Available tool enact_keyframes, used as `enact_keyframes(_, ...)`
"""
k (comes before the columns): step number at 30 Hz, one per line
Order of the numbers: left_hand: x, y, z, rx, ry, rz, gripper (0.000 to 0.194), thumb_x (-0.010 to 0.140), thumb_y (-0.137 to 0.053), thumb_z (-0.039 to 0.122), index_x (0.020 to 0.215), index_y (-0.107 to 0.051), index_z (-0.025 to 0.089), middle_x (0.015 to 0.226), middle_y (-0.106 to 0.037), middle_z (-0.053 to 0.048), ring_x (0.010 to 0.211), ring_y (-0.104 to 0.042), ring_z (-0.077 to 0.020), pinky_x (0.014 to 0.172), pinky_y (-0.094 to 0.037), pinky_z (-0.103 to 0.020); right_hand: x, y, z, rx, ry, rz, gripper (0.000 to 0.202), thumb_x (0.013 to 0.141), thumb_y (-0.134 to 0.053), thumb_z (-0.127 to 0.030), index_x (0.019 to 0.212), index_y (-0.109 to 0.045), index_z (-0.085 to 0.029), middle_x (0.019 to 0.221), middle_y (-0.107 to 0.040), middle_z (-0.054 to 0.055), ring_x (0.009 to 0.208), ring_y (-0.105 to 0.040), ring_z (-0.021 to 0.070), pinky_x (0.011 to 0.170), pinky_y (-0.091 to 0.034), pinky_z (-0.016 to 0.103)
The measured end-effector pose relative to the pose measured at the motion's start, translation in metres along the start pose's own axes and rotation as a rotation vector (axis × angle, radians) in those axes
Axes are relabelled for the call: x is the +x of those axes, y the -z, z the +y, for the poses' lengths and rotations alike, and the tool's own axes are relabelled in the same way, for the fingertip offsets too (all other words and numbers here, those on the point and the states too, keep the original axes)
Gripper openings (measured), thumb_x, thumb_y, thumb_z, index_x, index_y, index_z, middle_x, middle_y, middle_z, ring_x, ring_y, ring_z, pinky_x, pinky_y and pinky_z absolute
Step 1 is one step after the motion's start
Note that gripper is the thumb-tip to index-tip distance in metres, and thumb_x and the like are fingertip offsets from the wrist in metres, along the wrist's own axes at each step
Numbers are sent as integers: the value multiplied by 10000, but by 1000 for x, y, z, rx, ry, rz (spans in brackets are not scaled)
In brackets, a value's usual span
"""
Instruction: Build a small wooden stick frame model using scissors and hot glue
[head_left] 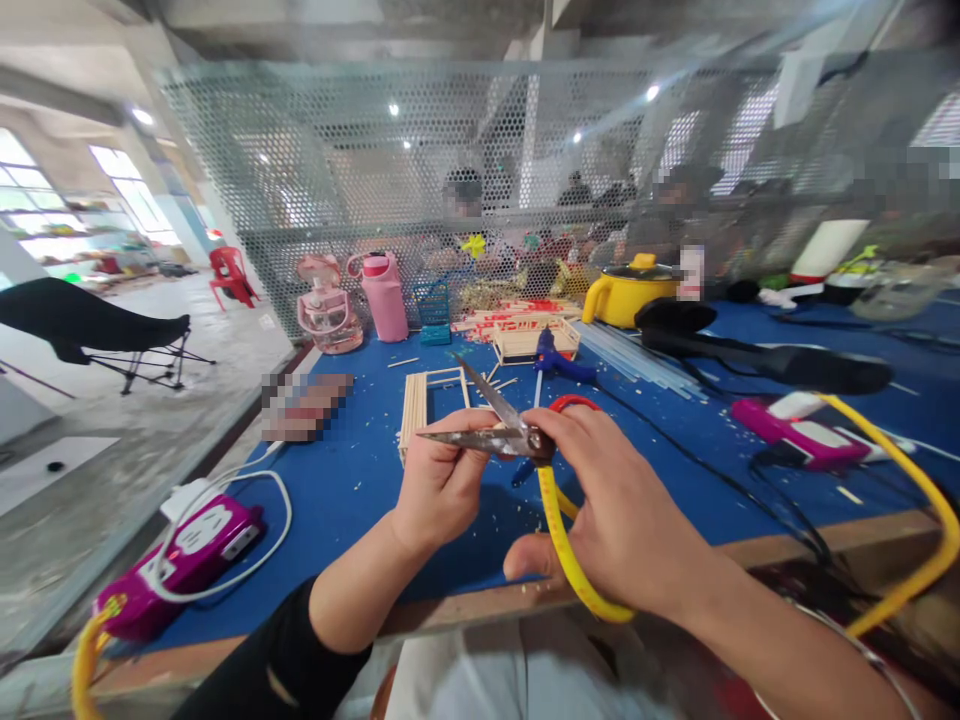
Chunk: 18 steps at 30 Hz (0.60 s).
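Note:
My right hand is closed around the handles of a pair of scissors with yellow-wrapped loops; a bit of red shows on the far loop. Their metal blades stand apart and point left, over my left hand. The fingers of that hand are pinched together beneath the blades; what they hold, if anything, is hidden. Just behind them lies a small frame of pale wooden sticks, its left side tightly packed with sticks. Farther back are a stick-built tray and a blue glue gun.
Clear glue sticks and a yellow pot stand back right. A pink bottle and a clear jug are back left. Purple power strips with cables lie on both sides of the blue table. Mesh panel behind.

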<state>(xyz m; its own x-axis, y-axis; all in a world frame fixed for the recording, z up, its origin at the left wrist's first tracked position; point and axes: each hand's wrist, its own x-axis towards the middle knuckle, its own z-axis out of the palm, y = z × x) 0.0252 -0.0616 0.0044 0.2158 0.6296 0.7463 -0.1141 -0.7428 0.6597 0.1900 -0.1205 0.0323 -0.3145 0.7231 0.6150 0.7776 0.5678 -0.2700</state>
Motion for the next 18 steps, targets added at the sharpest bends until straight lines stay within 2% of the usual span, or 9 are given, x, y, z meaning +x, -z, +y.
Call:
enact_keyframes(6, 0, 2, 0, 89, -36, 8, 132, 874, -543, 154, 865, -671, 182, 818, -698, -35, 744, -626, -131, 712, -478, -235, 0, 0, -1, 11, -1, 3, 959, 499, -682, -745, 1213, -447, -149, 1007, -545, 117, 901, -522, 265, 812, -467, 427)
enact_keyframes(9, 0, 2, 1, 109, -38, -21, 149, 880, -524, 148, 883, -671, 175, 849, -703, -49, 765, -626, -141, 730, -477, -250, -1, 1, 0, 3, -1, -2, 899, 541, -708, -697, 1215, -444, -163, 1014, -541, 114, 912, -520, 272, 827, -458, 445)
enact_keyframes(18, 0, 3, 3, 121, -60, -43, 163, 885, -502, 117, 903, -649, 185, 850, -705, -26, 765, -625, -116, 724, -467, -214, -5, 4, 1, 46, -17, -70, 864, 564, -759, -590, 1243, -422, -176, 1099, -516, 120, 987, -498, 277, 889, -435, 451)
